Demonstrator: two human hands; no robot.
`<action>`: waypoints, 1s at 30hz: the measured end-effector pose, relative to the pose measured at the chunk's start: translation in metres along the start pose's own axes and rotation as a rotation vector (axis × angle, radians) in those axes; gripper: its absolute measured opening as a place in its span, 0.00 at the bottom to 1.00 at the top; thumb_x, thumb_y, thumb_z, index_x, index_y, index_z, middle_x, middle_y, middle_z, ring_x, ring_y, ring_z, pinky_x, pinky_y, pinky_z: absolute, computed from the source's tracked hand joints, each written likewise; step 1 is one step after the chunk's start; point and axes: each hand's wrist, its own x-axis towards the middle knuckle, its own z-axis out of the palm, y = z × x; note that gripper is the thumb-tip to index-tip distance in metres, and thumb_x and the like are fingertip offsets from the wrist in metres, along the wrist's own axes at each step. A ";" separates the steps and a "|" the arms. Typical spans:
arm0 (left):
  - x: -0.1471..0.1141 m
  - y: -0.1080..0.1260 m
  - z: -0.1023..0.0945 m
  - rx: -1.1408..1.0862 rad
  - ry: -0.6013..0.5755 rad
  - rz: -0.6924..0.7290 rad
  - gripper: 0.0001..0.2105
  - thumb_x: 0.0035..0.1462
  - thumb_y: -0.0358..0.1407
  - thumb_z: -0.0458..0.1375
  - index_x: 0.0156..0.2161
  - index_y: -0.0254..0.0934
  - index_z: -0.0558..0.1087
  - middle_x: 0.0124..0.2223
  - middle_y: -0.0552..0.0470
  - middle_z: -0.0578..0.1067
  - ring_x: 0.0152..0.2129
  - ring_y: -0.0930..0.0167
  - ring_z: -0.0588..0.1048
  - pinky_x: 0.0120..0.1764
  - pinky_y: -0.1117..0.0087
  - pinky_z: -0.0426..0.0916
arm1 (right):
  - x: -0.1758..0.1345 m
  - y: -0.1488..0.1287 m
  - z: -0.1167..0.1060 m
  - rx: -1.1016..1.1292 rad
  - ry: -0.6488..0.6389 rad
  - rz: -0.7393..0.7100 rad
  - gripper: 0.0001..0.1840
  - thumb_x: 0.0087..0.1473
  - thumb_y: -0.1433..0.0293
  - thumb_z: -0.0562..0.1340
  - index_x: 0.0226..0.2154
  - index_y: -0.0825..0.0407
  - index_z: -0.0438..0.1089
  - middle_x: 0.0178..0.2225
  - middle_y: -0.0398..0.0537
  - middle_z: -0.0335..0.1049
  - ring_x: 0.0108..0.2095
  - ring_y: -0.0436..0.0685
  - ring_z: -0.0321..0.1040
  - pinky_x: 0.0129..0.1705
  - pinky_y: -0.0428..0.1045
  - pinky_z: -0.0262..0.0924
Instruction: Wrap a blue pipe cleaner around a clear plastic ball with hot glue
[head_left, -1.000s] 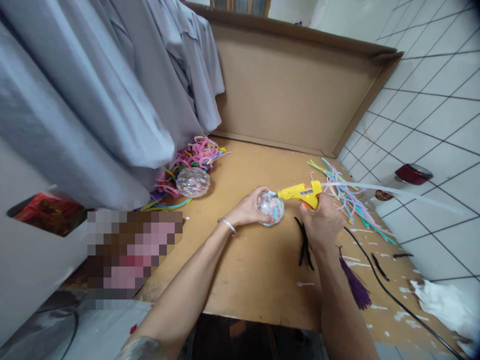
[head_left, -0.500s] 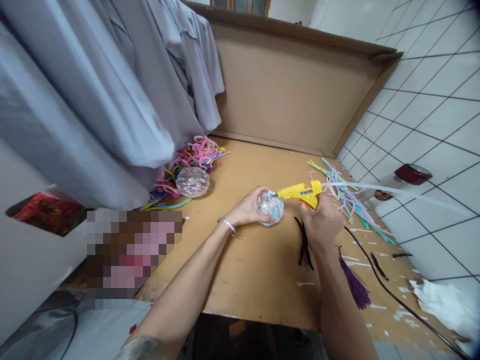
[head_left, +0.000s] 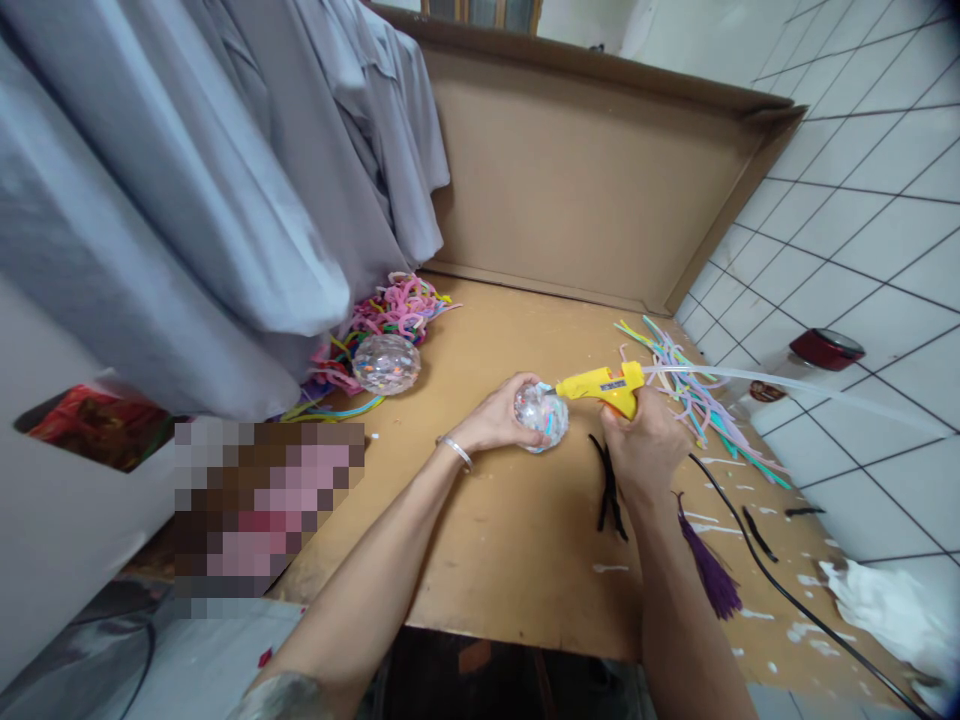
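Observation:
My left hand (head_left: 511, 412) is wrapped round a clear, faceted ball (head_left: 543, 420) with bits of colour in it, holding it above the table. In my right hand (head_left: 649, 440) is a yellow hot glue gun (head_left: 600, 388), its fingers closed round the handle. The gun's nozzle meets the upper right side of the ball, and a long clear glue stick (head_left: 750, 374) runs out of its back. Below the gun lie black fuzzy stems (head_left: 609, 490). A purple tassel (head_left: 706, 562) rests beside my right forearm.
A second clear ball (head_left: 386, 364) sits by a heap of colourful pipe cleaners (head_left: 405, 308) at the left. More pastel pipe cleaners (head_left: 686, 385) lie by the tiled wall (head_left: 847, 230). A black cord (head_left: 780, 580) and crumpled white tissue (head_left: 892, 610) are at the right. Grey cloth (head_left: 247, 180) hangs upper left.

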 end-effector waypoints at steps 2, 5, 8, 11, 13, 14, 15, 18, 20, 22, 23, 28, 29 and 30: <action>0.000 0.000 0.000 0.008 -0.002 0.002 0.39 0.34 0.37 0.71 0.55 0.37 0.62 0.50 0.47 0.71 0.47 0.61 0.71 0.52 0.59 0.66 | 0.000 0.000 0.000 0.003 -0.004 0.000 0.12 0.52 0.63 0.56 0.34 0.53 0.68 0.25 0.49 0.69 0.25 0.56 0.60 0.28 0.48 0.44; 0.000 0.000 0.000 0.016 -0.001 -0.002 0.39 0.34 0.37 0.70 0.55 0.36 0.62 0.50 0.46 0.71 0.47 0.61 0.71 0.52 0.59 0.65 | 0.000 0.000 0.000 0.015 0.004 -0.001 0.13 0.52 0.63 0.56 0.35 0.54 0.68 0.26 0.49 0.70 0.26 0.56 0.61 0.28 0.47 0.45; 0.000 0.000 0.000 0.010 -0.001 -0.001 0.40 0.34 0.37 0.70 0.55 0.36 0.62 0.50 0.46 0.71 0.47 0.61 0.71 0.52 0.59 0.65 | 0.001 0.000 -0.001 0.020 0.009 0.013 0.11 0.52 0.63 0.56 0.34 0.53 0.68 0.26 0.48 0.69 0.26 0.56 0.61 0.29 0.47 0.45; 0.000 0.000 0.000 -0.004 0.001 -0.008 0.40 0.34 0.37 0.71 0.55 0.37 0.62 0.51 0.46 0.70 0.46 0.61 0.71 0.52 0.59 0.66 | 0.002 0.000 -0.001 0.039 0.003 0.025 0.11 0.51 0.63 0.56 0.35 0.53 0.68 0.26 0.48 0.69 0.26 0.56 0.61 0.29 0.48 0.46; 0.000 -0.001 0.001 -0.013 0.000 -0.010 0.40 0.34 0.37 0.71 0.56 0.37 0.61 0.51 0.46 0.70 0.46 0.62 0.71 0.52 0.58 0.65 | 0.002 0.000 -0.002 0.048 -0.001 0.029 0.12 0.51 0.63 0.57 0.35 0.53 0.68 0.26 0.48 0.68 0.26 0.56 0.61 0.29 0.48 0.46; 0.000 -0.002 0.001 -0.017 0.001 -0.008 0.40 0.34 0.37 0.71 0.56 0.38 0.61 0.50 0.47 0.70 0.46 0.62 0.71 0.52 0.58 0.65 | 0.002 0.000 -0.002 0.049 -0.002 0.031 0.12 0.51 0.63 0.57 0.35 0.53 0.68 0.26 0.48 0.68 0.26 0.56 0.61 0.29 0.48 0.45; 0.000 -0.002 0.001 -0.019 0.001 -0.006 0.40 0.34 0.37 0.71 0.56 0.38 0.61 0.50 0.47 0.71 0.47 0.61 0.71 0.53 0.58 0.65 | 0.002 0.000 -0.001 0.046 -0.004 0.032 0.11 0.51 0.63 0.57 0.35 0.53 0.68 0.26 0.48 0.68 0.26 0.56 0.61 0.29 0.48 0.45; 0.000 -0.002 0.001 -0.026 0.002 0.005 0.40 0.34 0.37 0.71 0.55 0.38 0.62 0.50 0.47 0.71 0.47 0.61 0.71 0.53 0.58 0.65 | 0.001 0.000 -0.001 0.037 -0.012 0.024 0.10 0.52 0.63 0.56 0.33 0.52 0.67 0.25 0.47 0.67 0.26 0.56 0.60 0.28 0.48 0.44; 0.000 -0.002 0.001 -0.026 0.001 0.009 0.40 0.34 0.37 0.71 0.55 0.38 0.62 0.50 0.48 0.71 0.47 0.61 0.71 0.53 0.57 0.65 | 0.000 0.000 -0.001 0.038 -0.014 0.017 0.10 0.52 0.63 0.56 0.33 0.52 0.67 0.25 0.47 0.67 0.26 0.56 0.59 0.28 0.48 0.44; 0.000 -0.002 0.001 -0.023 0.001 0.012 0.40 0.34 0.37 0.71 0.55 0.38 0.62 0.50 0.47 0.71 0.47 0.61 0.71 0.53 0.57 0.65 | 0.000 0.000 -0.001 0.034 -0.009 0.014 0.10 0.52 0.63 0.56 0.33 0.52 0.67 0.25 0.47 0.67 0.26 0.56 0.59 0.29 0.48 0.44; 0.000 -0.002 0.001 -0.018 0.001 0.011 0.40 0.34 0.37 0.71 0.55 0.38 0.62 0.50 0.47 0.71 0.47 0.61 0.71 0.53 0.57 0.65 | 0.000 0.000 -0.001 0.030 -0.005 0.015 0.11 0.52 0.63 0.56 0.33 0.52 0.67 0.25 0.47 0.67 0.26 0.56 0.59 0.29 0.48 0.44; 0.000 -0.001 0.000 -0.005 0.002 -0.005 0.41 0.34 0.37 0.71 0.56 0.37 0.61 0.50 0.46 0.71 0.47 0.61 0.71 0.53 0.58 0.65 | 0.000 0.000 -0.002 0.032 0.002 0.006 0.11 0.52 0.63 0.56 0.35 0.53 0.68 0.25 0.47 0.68 0.25 0.56 0.60 0.29 0.48 0.44; 0.000 -0.001 0.000 -0.007 0.001 -0.006 0.41 0.34 0.37 0.71 0.56 0.37 0.61 0.50 0.46 0.71 0.47 0.61 0.71 0.53 0.58 0.65 | 0.000 0.000 -0.002 0.032 -0.003 0.008 0.11 0.52 0.63 0.56 0.35 0.53 0.68 0.25 0.47 0.68 0.26 0.56 0.60 0.29 0.48 0.44; 0.000 0.000 0.000 -0.009 0.000 -0.005 0.40 0.34 0.37 0.71 0.56 0.37 0.62 0.50 0.46 0.71 0.47 0.61 0.71 0.53 0.58 0.65 | 0.000 0.000 -0.002 0.032 -0.008 0.011 0.11 0.52 0.63 0.56 0.35 0.53 0.68 0.26 0.47 0.68 0.26 0.56 0.59 0.29 0.48 0.44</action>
